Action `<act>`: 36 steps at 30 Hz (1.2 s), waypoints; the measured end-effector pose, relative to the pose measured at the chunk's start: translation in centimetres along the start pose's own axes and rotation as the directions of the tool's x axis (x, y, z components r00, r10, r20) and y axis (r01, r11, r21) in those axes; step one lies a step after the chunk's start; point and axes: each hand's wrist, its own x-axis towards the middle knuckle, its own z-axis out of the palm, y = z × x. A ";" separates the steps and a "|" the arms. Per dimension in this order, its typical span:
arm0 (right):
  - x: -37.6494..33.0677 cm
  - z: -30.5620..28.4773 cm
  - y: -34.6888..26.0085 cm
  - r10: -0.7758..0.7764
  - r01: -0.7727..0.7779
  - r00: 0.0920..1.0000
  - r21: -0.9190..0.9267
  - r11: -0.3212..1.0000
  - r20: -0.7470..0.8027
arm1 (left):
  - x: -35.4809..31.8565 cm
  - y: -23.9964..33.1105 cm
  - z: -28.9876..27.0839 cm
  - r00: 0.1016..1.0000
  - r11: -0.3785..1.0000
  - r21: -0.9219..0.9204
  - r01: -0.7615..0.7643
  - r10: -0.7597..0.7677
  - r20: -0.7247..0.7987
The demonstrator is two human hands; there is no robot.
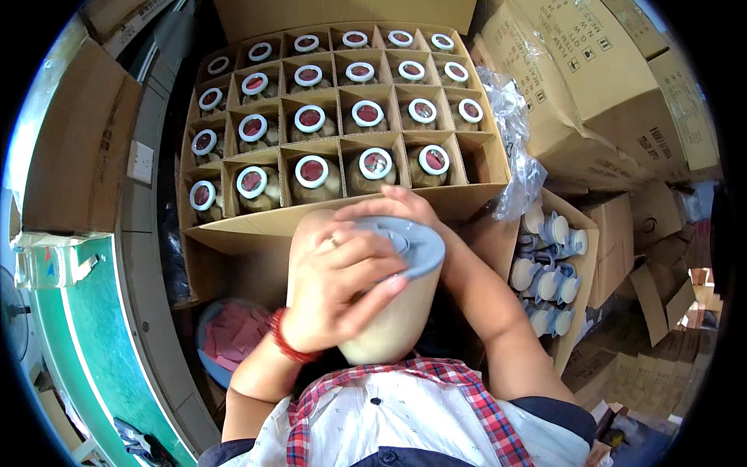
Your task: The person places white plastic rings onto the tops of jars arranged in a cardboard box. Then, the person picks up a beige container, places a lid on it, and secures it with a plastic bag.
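A cream flask-shaped vessel (389, 327) stands tilted against my body, its round grey-blue end piece (424, 241) facing up. My left hand (338, 272) is wrapped round its near left side, with fingers lying over the grey-blue piece; a red beaded bracelet circles that wrist. From the far side, my right hand (397, 206) grips the same piece at its edge. Part of the left hand is smeared by motion. Just beyond the hands stands a divided cardboard box (342, 206) with rows of bottles (312, 171) showing white rims and pinkish insides.
To the right, an open carton (583, 265) holds several grey-blue and cream tops. Crumpled clear plastic (517, 171) hangs on the box corner, beside large cartons (576, 86). A basin (208, 342) of pink pieces sits low left, near a green table (85, 327).
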 end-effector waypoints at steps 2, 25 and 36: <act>-3.2 -0.9 0.3 -0.278 0.235 0.960 -0.626 0.743 0.031 | -1.6 -5.6 -0.9 0.992 0.891 -0.446 -0.078 0.115 0.056; -3.4 1.2 -1.5 -0.308 0.002 0.937 -0.881 0.473 -0.163 | -3.6 -8.5 -0.7 0.998 0.687 -0.725 0.048 -0.057 0.011; -0.9 2.0 0.0 -0.177 0.099 0.983 -0.668 0.738 -0.050 | -5.6 -8.1 0.1 0.985 0.645 -0.760 -0.082 -0.065 -0.161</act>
